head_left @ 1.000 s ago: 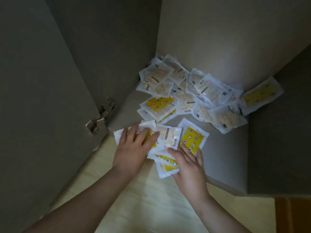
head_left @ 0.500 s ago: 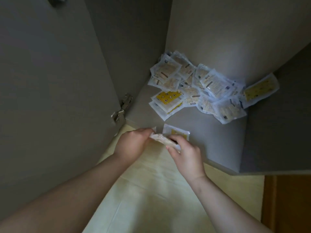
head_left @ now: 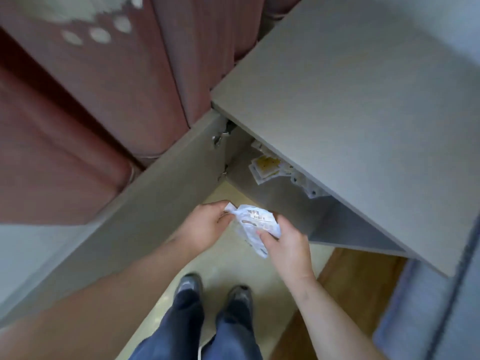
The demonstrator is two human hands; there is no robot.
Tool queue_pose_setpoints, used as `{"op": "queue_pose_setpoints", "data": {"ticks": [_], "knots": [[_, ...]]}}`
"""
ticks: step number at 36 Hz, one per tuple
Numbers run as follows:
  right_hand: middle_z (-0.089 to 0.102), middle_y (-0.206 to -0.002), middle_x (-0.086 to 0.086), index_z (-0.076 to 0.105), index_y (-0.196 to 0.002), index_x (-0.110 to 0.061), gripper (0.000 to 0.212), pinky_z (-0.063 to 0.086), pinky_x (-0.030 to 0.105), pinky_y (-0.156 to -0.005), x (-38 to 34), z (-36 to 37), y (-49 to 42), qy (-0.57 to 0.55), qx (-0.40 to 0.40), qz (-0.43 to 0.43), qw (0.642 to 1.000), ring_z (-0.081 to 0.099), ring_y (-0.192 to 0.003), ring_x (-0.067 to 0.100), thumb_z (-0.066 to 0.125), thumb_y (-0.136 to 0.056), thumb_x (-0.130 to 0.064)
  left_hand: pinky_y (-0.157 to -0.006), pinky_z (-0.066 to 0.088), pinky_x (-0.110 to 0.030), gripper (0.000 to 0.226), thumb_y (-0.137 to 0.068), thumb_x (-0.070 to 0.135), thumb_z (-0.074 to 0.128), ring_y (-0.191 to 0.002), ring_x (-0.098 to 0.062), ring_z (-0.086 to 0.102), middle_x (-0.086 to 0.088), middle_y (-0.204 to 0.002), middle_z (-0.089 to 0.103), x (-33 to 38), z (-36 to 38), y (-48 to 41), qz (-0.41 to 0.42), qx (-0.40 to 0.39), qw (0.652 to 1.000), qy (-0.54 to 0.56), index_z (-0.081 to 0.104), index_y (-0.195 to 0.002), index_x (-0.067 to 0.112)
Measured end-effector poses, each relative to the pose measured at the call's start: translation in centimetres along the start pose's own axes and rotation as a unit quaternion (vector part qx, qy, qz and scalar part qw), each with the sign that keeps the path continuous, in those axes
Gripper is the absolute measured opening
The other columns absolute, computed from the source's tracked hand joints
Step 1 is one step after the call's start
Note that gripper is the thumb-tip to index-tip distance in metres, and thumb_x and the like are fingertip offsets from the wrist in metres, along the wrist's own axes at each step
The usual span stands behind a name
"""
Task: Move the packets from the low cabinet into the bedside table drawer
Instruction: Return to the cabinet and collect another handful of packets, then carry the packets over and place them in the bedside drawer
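Packets [head_left: 255, 224] in hand: a crumpled bunch of white wrappers with dark print, held up in the air between both hands. The bunch is in front of the open low cabinet [head_left: 283, 203] and over the pale floor [head_left: 233, 271].

Far left, red-brown padded panels [head_left: 78, 105], blurred. Next, the grey cabinet door [head_left: 145, 211] stands swung open, with metal hinges [head_left: 220, 137] at its inner end.

The left hand [head_left: 205, 226] comes in from the lower left. Its grip is clenched round the bunch's upper left corner, fingers curled over it. The bunch runs from that grip across and down to the right hand [head_left: 289, 246]. The right grip pinches the lower right part, thumb on top of the wrappers. The fingers underneath are hidden. A tail of wrapper hangs just below the thumb.

Below the hands, two dark shoes [head_left: 188, 284] and blue trouser legs [head_left: 181, 331].

Up and right of the hands, loose packets [head_left: 265, 167] lie on the cabinet's bottom shelf, a yellow-faced one on top. They are partly hidden under the cabinet top [head_left: 363, 100] and well apart from both grips.

Lower right, brown wood flooring [head_left: 350, 287]. Far right edge, a blurred grey-blue shape; cannot tell what it is.
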State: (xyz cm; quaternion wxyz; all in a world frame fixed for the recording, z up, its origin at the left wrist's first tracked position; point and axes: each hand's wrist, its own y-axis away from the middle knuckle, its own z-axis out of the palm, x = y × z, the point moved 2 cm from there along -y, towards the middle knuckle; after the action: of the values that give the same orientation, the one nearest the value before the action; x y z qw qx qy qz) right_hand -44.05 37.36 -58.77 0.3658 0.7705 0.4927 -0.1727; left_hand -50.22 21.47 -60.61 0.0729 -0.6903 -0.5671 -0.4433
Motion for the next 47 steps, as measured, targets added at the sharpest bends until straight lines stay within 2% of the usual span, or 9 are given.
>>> {"op": "queue_pose_setpoints", "data": {"ticks": [5, 8, 13, 18, 21, 27, 31, 39, 47], "knots": [[0.070, -0.100, 0.002, 0.064, -0.105, -0.012, 0.021, 0.029, 0.014, -0.059, -7.7, -6.1, 4.1, 0.012, -0.035, -0.051, 0.998, 0.058, -0.084, 0.016, 0.065, -0.086, -0.019, -0.062, 0.035, -0.007, 0.012, -0.093, 0.017, 0.057, -0.067, 0.003, 0.056, 0.003, -0.074, 0.067, 5.5, -7.0, 6.5, -0.037, 0.021, 0.998, 0.037, 0.066, -0.085, 0.017], [0.071, -0.104, 0.003, 0.064, -0.109, -0.012, 0.025, 0.040, 0.021, -0.069, -12.0, -8.9, 6.6, 0.006, -0.062, -0.080, 0.995, 0.062, -0.091, 0.019, 0.065, -0.085, -0.020, -0.056, 0.037, -0.006, 0.030, -0.091, 0.015, 0.058, -0.056, 0.016, 0.050, 0.015, -0.060, 0.054, 8.6, -10.9, 10.6, -0.061, 0.061, 0.994, 0.070, 0.053, -0.068, 0.034], [0.064, -0.102, -0.015, 0.059, -0.121, -0.024, 0.042, 0.040, 0.007, -0.078, -17.3, -13.1, 9.9, -0.040, -0.082, -0.150, 0.985, 0.058, -0.092, 0.002, 0.067, -0.082, -0.011, -0.045, 0.035, -0.014, 0.026, -0.090, 0.017, 0.059, -0.047, -0.003, 0.046, 0.011, -0.056, 0.051, 12.9, -14.6, 16.5, -0.104, 0.163, 0.966, 0.172, 0.056, -0.066, 0.027], [0.066, -0.108, -0.014, 0.054, -0.123, -0.038, 0.051, 0.050, 0.031, -0.090, -21.9, -14.7, 12.3, -0.104, -0.125, -0.190, 0.968, 0.062, -0.101, 0.009, 0.068, -0.081, -0.011, -0.046, 0.038, -0.029, 0.033, -0.090, 0.015, 0.058, -0.045, -0.021, 0.043, 0.008, -0.052, 0.054, 15.0, -17.0, 23.1, -0.154, 0.280, 0.882, 0.346, 0.061, -0.061, 0.029], [0.069, -0.097, -0.017, 0.061, -0.112, -0.035, 0.040, 0.052, 0.023, -0.080, -24.4, -14.5, 14.2, -0.127, -0.182, -0.228, 0.948, 0.064, -0.091, 0.000, 0.067, -0.082, -0.009, -0.071, 0.052, -0.035, 0.018, -0.090, 0.017, 0.060, -0.072, -0.020, 0.066, 0.004, -0.073, 0.068, 15.7, -18.3, 27.3, -0.163, 0.365, 0.839, 0.369, 0.064, -0.074, 0.025], [0.069, -0.082, -0.018, 0.061, -0.084, -0.036, 0.031, 0.055, 0.022, -0.071, -29.5, -11.8, 19.7, -0.169, -0.255, -0.265, 0.914, 0.066, -0.080, -0.002, 0.069, -0.082, -0.007, -0.077, 0.052, -0.037, 0.012, -0.090, 0.013, 0.060, -0.082, -0.021, 0.067, 0.000, -0.082, 0.070, 14.3, -20.5, 36.1, -0.189, 0.490, 0.749, 0.404, 0.065, -0.082, 0.020], [0.069, -0.083, -0.013, 0.061, -0.085, -0.028, 0.028, 0.055, 0.018, -0.059, -32.5, -8.5, 24.3, -0.195, -0.330, -0.262, 0.886, 0.067, -0.071, -0.002, 0.066, -0.083, -0.001, -0.080, 0.050, -0.033, 0.016, -0.089, 0.011, 0.059, -0.084, -0.018, 0.065, 0.002, -0.082, 0.069, 12.5, -20.9, 42.4, -0.204, 0.556, 0.695, 0.408, 0.064, -0.079, 0.022], [0.072, -0.084, -0.006, 0.062, -0.089, -0.022, 0.025, 0.057, 0.028, -0.061, -36.0, 1.3, 38.5, -0.188, -0.475, -0.243, 0.825, 0.070, -0.073, 0.010, 0.064, -0.084, 0.002, -0.082, 0.050, -0.039, 0.011, -0.089, 0.011, 0.060, -0.086, -0.024, 0.065, -0.002, -0.084, 0.069, 6.8, -17.5, 59.3, -0.286, 0.676, 0.532, 0.423, 0.062, -0.081, 0.019], [0.072, -0.100, 0.007, 0.063, -0.100, -0.014, 0.020, 0.057, 0.043, -0.077, -38.2, 11.2, 54.4, -0.175, -0.567, -0.221, 0.774, 0.069, -0.089, 0.026, 0.064, -0.085, -0.001, -0.086, 0.050, -0.046, 0.009, -0.090, 0.014, 0.059, -0.095, -0.033, 0.063, -0.017, -0.098, 0.067, 0.1, -14.6, 76.6, -0.357, 0.743, 0.412, 0.389, 0.060, -0.092, 0.006]]}}
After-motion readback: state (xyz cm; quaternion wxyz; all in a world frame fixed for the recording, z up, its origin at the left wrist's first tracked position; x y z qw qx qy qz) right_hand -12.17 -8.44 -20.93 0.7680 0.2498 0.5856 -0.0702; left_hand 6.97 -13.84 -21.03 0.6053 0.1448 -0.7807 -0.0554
